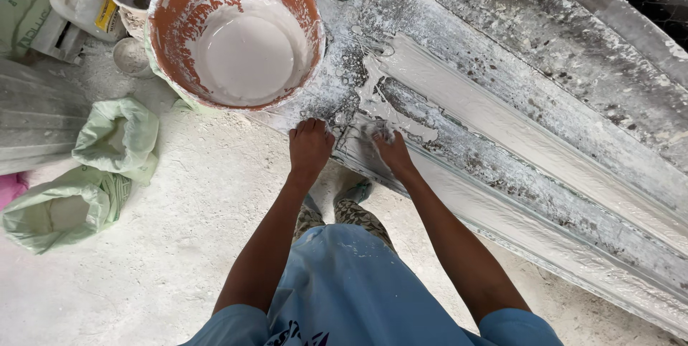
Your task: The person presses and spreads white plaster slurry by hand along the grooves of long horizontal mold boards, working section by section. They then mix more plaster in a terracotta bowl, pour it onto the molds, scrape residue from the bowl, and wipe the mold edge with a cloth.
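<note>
i'm watching both hands work at the near end of the long mould, a grey channel running away to the right, streaked with wet white plaster. to do this bit well, i'd judge the plaster wants spreading thin and even into the grooves, pushed along the channel while it is wet, with no lumps left at the lip. the left hand lies flat on the mould's corner, fingers together and stretched forward, holding nothing, just pressing down. the right hand is just beside it, fingertips buried in the wet smear, fingers loosely spread, nothing grasped that i can see. the orange bucket, with white mix in its bottom, sits on the mould's end just above the left hand. 1 pale green sack lies on the dusty floor to the left.
</note>
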